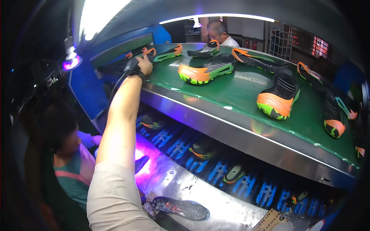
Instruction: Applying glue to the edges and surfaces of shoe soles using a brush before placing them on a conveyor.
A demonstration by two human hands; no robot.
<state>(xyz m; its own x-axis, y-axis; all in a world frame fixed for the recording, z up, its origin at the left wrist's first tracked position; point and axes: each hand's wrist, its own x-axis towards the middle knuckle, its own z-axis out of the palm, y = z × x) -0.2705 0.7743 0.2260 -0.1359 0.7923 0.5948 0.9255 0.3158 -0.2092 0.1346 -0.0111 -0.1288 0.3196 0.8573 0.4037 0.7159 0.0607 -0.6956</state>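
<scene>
My left arm stretches up across the scene to the far left end of a green conveyor belt (200,90). My left hand (144,65), with a dark device strapped at its wrist, is closed at an orange-rimmed shoe sole (149,51). The fingertips are partly hidden there. Close to that hand lies a green and orange sole (168,54). Farther right on the belt are a black shoe part with an orange and green sole (196,75) and a similar one (275,101) nearer the belt's edge. My right hand is not in view.
Below the belt, a lower rack (219,173) with blue holders carries several shoe parts. A black shoe piece (183,208) and cardboard (268,221) lie on the metal table (225,208). One person (73,165) works at left, another (219,32) behind the belt. A lamp (71,57) hangs at left.
</scene>
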